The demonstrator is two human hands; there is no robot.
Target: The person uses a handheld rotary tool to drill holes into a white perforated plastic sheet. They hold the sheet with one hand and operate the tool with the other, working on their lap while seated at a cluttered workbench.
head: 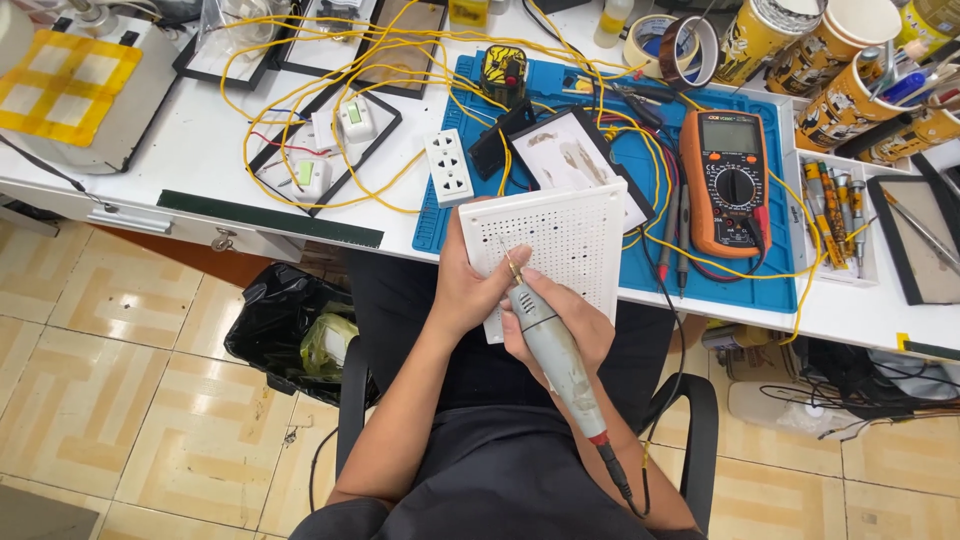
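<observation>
Head view is looking straight down, and starting at the far left a yellow checked cloth (65, 80) is lying on a grey box at the bench corner. Below the white bench (200, 150), a black bin bag (285, 325) is sitting on the tiled floor. Moving right, yellow wires (300, 95) are looping over black trays, and a white socket strip (448, 167) is lying at the edge of the blue mat (700, 275).

Now the hands. The left hand (470, 290) is gripping the white perforated board (548, 250) by its lower left edge, fingers curled behind it and the thumb pressing across the front, so it is closed firmly on the board. The board is standing tilted, propped at the bench edge above the person's lap. The right hand (560, 325) is wrapping around a grey pen-shaped tool (555, 355), fingers closed snugly on its body, with the brass tip touching the board's face near its left side. A dark cord is trailing from the tool's red-ringed end down towards the chair.

Further right, an orange multimeter (730, 180) is resting on the mat, and printed paper cups (820, 50) holding tools are crowding the far corner.
</observation>
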